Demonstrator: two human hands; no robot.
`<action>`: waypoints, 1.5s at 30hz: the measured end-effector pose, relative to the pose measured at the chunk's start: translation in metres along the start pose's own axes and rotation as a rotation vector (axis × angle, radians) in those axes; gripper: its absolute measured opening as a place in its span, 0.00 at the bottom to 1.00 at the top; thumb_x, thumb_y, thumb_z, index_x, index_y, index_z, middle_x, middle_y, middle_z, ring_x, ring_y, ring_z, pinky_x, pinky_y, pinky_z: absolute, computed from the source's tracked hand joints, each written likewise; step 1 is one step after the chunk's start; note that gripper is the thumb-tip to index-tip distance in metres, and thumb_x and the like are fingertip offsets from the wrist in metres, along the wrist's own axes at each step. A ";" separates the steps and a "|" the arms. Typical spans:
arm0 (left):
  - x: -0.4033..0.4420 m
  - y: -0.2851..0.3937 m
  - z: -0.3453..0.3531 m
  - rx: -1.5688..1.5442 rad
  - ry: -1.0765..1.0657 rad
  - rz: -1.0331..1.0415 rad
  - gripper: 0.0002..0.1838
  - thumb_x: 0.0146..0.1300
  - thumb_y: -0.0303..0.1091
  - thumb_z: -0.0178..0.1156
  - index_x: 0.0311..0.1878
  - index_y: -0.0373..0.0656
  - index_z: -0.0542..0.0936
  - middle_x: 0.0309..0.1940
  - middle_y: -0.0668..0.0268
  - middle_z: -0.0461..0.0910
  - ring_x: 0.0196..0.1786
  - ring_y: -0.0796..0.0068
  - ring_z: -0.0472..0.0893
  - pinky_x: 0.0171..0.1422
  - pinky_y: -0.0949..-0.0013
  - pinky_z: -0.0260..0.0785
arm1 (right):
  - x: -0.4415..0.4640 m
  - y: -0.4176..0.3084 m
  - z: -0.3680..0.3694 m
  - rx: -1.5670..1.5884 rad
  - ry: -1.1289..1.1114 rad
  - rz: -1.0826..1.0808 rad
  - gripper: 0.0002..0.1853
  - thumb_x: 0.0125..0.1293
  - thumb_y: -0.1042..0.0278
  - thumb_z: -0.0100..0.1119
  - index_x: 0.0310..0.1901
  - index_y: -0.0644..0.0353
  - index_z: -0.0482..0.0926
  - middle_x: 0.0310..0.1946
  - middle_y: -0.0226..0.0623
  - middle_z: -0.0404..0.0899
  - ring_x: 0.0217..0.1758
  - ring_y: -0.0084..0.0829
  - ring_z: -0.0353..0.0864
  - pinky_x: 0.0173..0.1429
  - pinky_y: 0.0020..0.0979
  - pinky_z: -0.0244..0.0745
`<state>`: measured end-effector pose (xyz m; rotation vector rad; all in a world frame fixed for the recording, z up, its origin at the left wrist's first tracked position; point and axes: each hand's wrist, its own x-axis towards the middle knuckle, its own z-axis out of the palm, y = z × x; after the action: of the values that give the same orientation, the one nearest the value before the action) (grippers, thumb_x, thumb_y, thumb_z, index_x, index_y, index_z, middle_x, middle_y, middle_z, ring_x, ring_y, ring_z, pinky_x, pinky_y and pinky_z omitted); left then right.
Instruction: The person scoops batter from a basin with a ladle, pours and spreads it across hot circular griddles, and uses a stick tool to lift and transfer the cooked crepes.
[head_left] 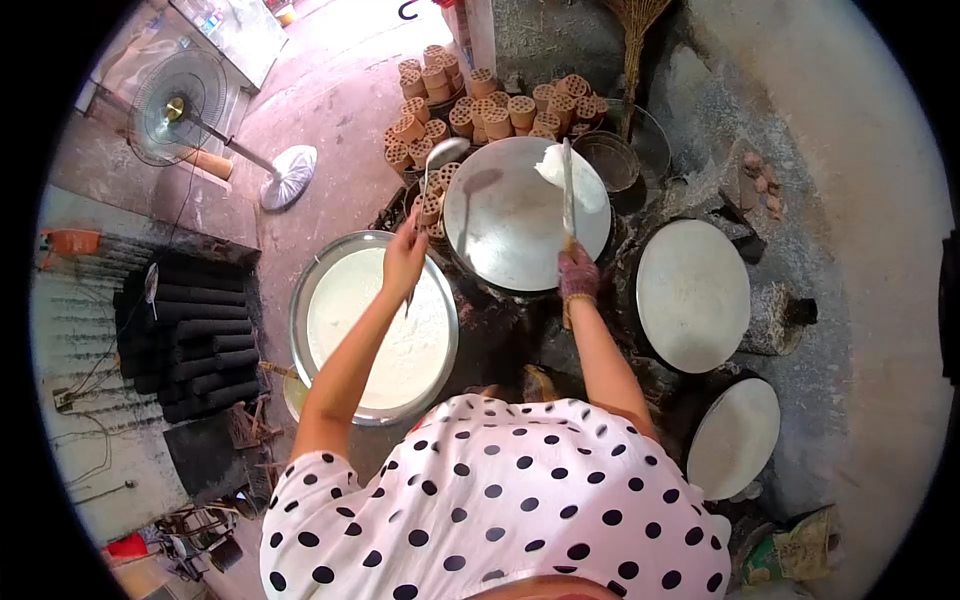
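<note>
My left hand (pixel 404 258) is closed round the handle of a metal ladle (pixel 448 151), its bowl raised near the left edge of a round flat griddle (pixel 500 235). A fingerless-looking purple glove covers my right hand (pixel 577 275), which grips a long, flat spatula (pixel 568 195) by its wooden handle. The spatula's blade reaches across the griddle's right side. White batter (pixel 549 166) lies in a patch at the far right of the griddle, against the blade. Below my left hand stands a wide metal basin (pixel 301 290) of white batter (pixel 375 330).
Two more round plates (pixel 693 295) (pixel 734 440) sit at the right. Perforated clay-coloured briquettes (pixel 495 120) are heaped behind the griddle. Black cylinders (pixel 205 340) are stacked at left, near a standing fan (pixel 175 108). A straw broom (pixel 634 50) leans at the back.
</note>
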<state>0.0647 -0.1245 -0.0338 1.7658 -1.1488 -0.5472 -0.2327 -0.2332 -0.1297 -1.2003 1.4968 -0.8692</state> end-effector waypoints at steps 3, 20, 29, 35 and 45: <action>-0.069 -0.003 -0.015 -0.301 -0.047 -0.307 0.27 0.67 0.29 0.50 0.70 0.45 0.64 0.19 0.76 0.65 0.19 0.86 0.64 0.22 0.79 0.58 | -0.029 0.010 -0.025 -0.140 0.228 -0.049 0.24 0.60 0.64 0.59 0.60 0.56 0.74 0.52 0.47 0.79 0.51 0.44 0.80 0.57 0.34 0.72; -0.197 -0.019 -0.037 -0.463 0.304 -0.510 0.18 0.73 0.44 0.49 0.28 0.43 0.73 0.15 0.76 0.64 0.16 0.87 0.60 0.18 0.80 0.50 | 0.021 -0.027 -0.008 -0.469 -0.013 -0.051 0.27 0.57 0.59 0.60 0.59 0.54 0.75 0.49 0.46 0.81 0.52 0.41 0.81 0.57 0.36 0.72; -0.262 -0.141 -0.052 -0.187 0.414 -0.711 0.22 0.70 0.49 0.52 0.25 0.43 0.75 0.11 0.78 0.62 0.13 0.86 0.59 0.17 0.77 0.50 | 0.044 -0.016 -0.051 -0.453 -0.112 -0.192 0.23 0.59 0.59 0.58 0.58 0.46 0.76 0.48 0.46 0.81 0.50 0.44 0.81 0.57 0.38 0.73; -0.333 -0.193 -0.061 -0.192 0.560 -0.923 0.22 0.69 0.51 0.51 0.25 0.43 0.74 0.11 0.75 0.63 0.11 0.83 0.61 0.14 0.75 0.50 | 0.073 -0.006 -0.015 -0.651 -0.249 -0.253 0.24 0.58 0.55 0.58 0.59 0.43 0.76 0.49 0.45 0.81 0.52 0.45 0.79 0.58 0.39 0.72; -0.365 -0.163 -0.056 -0.154 0.683 -1.041 0.23 0.68 0.49 0.53 0.25 0.40 0.76 0.13 0.73 0.67 0.14 0.82 0.63 0.17 0.74 0.52 | 0.066 -0.042 -0.024 -0.748 -0.349 -0.122 0.29 0.56 0.52 0.62 0.59 0.52 0.76 0.54 0.44 0.78 0.57 0.41 0.78 0.61 0.35 0.70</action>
<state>0.0139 0.2431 -0.1911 2.0775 0.3332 -0.5156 -0.2461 -0.3087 -0.1010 -1.8853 1.5028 -0.1263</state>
